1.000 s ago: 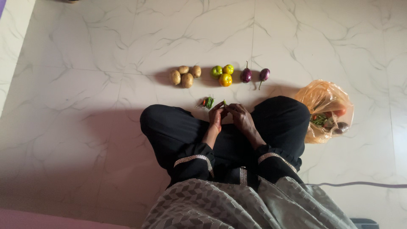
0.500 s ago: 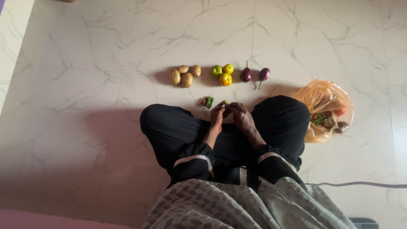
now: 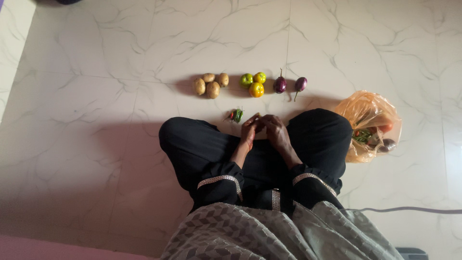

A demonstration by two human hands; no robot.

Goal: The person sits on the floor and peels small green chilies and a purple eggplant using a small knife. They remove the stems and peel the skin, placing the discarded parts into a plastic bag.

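I sit cross-legged on a marble floor. My left hand (image 3: 249, 130) and my right hand (image 3: 275, 129) meet in front of my knees, fingertips pinched together on a small pale-green chilli piece (image 3: 257, 115). A little pile of green and red chillies (image 3: 236, 115) lies on the floor just left of my left hand. Further out sit a group of potatoes (image 3: 210, 85), three green and yellow tomatoes (image 3: 254, 84) and two small purple brinjals (image 3: 288, 85) in a row.
An orange plastic bag (image 3: 370, 126) with more vegetables lies open beside my right knee. A grey cable (image 3: 409, 209) runs along the floor at the lower right. A pink edge shows at the bottom left.
My hands stay together at the chilli piece and have shifted slightly right. The green tip showing between the fingers is more covered now.
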